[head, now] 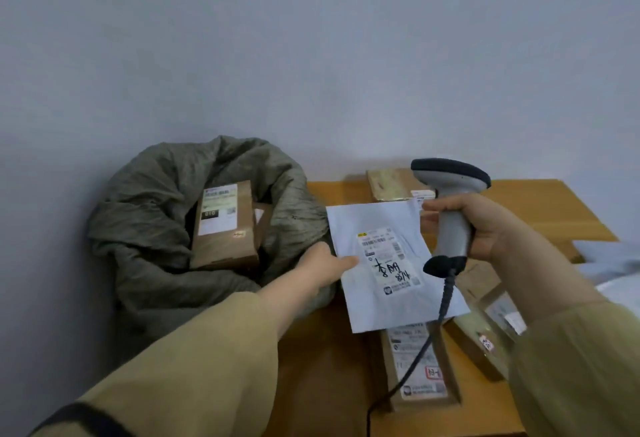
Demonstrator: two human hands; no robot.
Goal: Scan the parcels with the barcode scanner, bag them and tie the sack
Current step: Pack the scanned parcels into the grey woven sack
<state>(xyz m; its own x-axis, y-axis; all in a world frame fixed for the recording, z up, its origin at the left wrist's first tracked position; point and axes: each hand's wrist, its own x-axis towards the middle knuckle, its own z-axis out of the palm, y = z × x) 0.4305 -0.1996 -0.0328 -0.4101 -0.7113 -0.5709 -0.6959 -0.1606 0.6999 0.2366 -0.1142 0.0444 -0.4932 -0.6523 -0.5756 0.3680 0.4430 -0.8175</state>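
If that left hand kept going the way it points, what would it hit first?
The left hand grips the white envelope; beyond it, probably the scanner in the right hand, though depth is unclear.

One wide-angle view from the person's head faces forward and down. The table (540,201) and wall (311,56) sit close ahead.
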